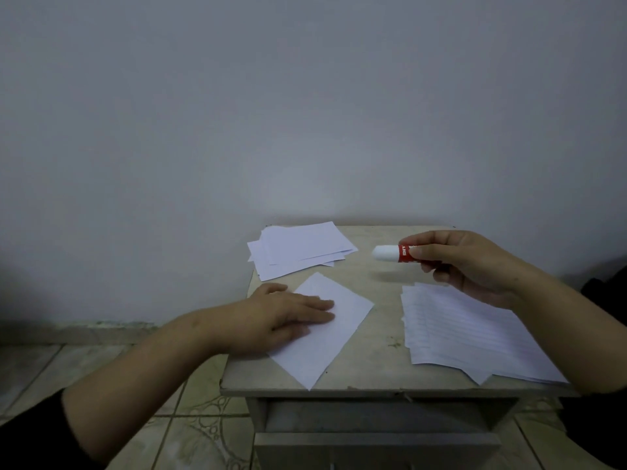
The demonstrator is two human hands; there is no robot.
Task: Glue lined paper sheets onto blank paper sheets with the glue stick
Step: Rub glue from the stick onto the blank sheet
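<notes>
A single white sheet (342, 330) lies turned like a diamond on the small table (376, 347). My left hand (288, 315) rests flat on its left part, fingers straight. My right hand (464, 262) holds a red glue stick (395, 253) in the air above the table, pinched by thumb and fingers, its white cap on and pointing left. A fanned pile of lined sheets (464, 334) lies under my right hand at the table's right. A pile of blank sheets (298, 249) sits at the back left.
The table stands against a plain grey wall (305, 113) and has a drawer front (380, 418) below its top. Tiled floor (190, 429) lies to the left and below. The single sheet's lower corner reaches the table's front edge.
</notes>
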